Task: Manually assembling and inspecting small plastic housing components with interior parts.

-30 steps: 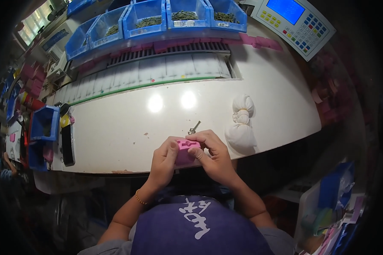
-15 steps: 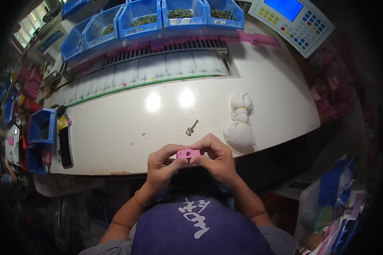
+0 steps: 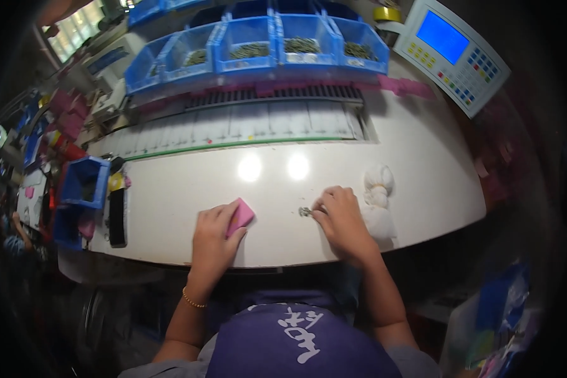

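My left hand (image 3: 213,238) is closed round a small pink box (image 3: 244,212), tilted and low at the table's near side. On its wrist is a gold beaded bracelet. To the right, my right hand (image 3: 343,217) reaches down to the tabletop with bent fingers and the thumb drawn together. Its fingertips are at a little heap of small metal parts that look like screws (image 3: 305,212); whether they pinch one is hard to see. Just right of that hand lies a white cloth bundle (image 3: 379,214), tied in the middle.
Blue bins (image 3: 244,61) holding small dark metal parts line the back, behind a slatted strip and a white panel (image 3: 233,128) with a green edge. A keypad device with a blue screen (image 3: 444,36) stands back right. A black phone (image 3: 118,217) and blue bins (image 3: 85,183) are left.
Both hands held the pink box together. They have parted: my left hand carried it left, and my right hand let go and moved right to the metal parts. The whole view has shifted.
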{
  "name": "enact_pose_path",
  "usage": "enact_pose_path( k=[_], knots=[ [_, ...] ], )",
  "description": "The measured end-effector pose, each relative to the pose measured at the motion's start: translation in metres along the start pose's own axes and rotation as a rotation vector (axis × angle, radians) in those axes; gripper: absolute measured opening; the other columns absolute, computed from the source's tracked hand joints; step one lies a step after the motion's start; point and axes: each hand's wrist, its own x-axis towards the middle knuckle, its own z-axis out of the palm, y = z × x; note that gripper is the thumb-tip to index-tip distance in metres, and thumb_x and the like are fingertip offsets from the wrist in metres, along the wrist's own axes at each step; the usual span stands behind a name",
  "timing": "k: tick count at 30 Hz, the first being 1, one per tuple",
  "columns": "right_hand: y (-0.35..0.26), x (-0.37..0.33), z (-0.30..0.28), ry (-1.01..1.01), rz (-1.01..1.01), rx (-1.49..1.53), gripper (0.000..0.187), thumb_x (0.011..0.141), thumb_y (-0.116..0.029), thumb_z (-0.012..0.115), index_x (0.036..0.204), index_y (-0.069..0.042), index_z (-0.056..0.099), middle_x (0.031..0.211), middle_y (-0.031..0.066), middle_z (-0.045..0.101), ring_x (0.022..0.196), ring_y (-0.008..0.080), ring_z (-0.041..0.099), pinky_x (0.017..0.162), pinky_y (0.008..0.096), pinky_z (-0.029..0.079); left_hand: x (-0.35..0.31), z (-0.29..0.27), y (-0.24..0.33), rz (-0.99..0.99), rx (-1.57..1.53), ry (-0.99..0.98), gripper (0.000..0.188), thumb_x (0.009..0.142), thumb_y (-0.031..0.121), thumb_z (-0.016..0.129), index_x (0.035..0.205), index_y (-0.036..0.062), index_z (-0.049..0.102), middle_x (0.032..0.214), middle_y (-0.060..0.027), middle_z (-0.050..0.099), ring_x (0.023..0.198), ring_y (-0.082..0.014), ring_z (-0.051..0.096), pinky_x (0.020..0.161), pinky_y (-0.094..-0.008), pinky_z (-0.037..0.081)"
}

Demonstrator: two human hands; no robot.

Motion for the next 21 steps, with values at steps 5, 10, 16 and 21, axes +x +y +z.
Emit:
enact_pose_path(
  k=[5, 10, 16, 21],
  knots=[
    [0.007, -0.011, 0.016, 0.119, 0.068, 0.058, 0.010, 0.086, -0.004, 0.064, 0.096, -0.003, 0.064, 0.095, 0.0134, 0.060, 0.096, 0.0325, 0.053, 0.089, 0.0415, 0.042, 0.031, -0.003, -0.017, -0.075, -0.122, 0.042, 0.045, 0.076, 0.025, 0.075, 0.116, 0.0036, 0.068, 0.097, -0.0173, 0.067, 0.090, -0.0359, 0.063, 0.086, -0.0429, 0.051],
    [-0.005, -0.028, 0.022, 0.364, 0.286, 0.411, 0.004, 0.090, -0.001, 0.064, 0.092, 0.001, 0.065, 0.088, 0.0126, 0.063, 0.080, 0.0246, 0.060, 0.070, 0.0342, 0.049, 0.142, -0.007, -0.059, -0.197, -0.030, 0.435, 0.045, 0.077, 0.027, 0.074, 0.114, 0.0023, 0.069, 0.101, -0.0182, 0.067, 0.091, -0.0354, 0.064, 0.084, -0.0428, 0.051],
    [-0.004, -0.030, 0.024, 0.356, 0.383, 0.601, 0.007, 0.095, -0.006, 0.064, 0.097, 0.000, 0.067, 0.085, 0.0002, 0.064, 0.070, 0.0055, 0.054, 0.062, 0.0217, 0.046, 0.201, 0.006, -0.130, -0.301, 0.389, 0.533, 0.043, 0.080, 0.029, 0.075, 0.114, 0.0044, 0.069, 0.118, -0.0169, 0.063, 0.105, -0.0369, 0.056, 0.086, -0.0455, 0.050],
    [-0.021, -0.026, 0.025, 0.451, 0.445, 0.858, 0.014, 0.094, -0.001, 0.063, 0.108, 0.003, 0.066, 0.096, 0.0088, 0.070, 0.087, 0.0117, 0.066, 0.080, 0.0240, 0.053, 0.129, 0.002, -0.059, -0.027, 0.043, 0.213, 0.032, 0.084, 0.023, 0.075, 0.109, 0.0035, 0.072, 0.109, -0.0128, 0.067, 0.090, -0.0255, 0.063, 0.078, -0.0360, 0.053]
  ],
)
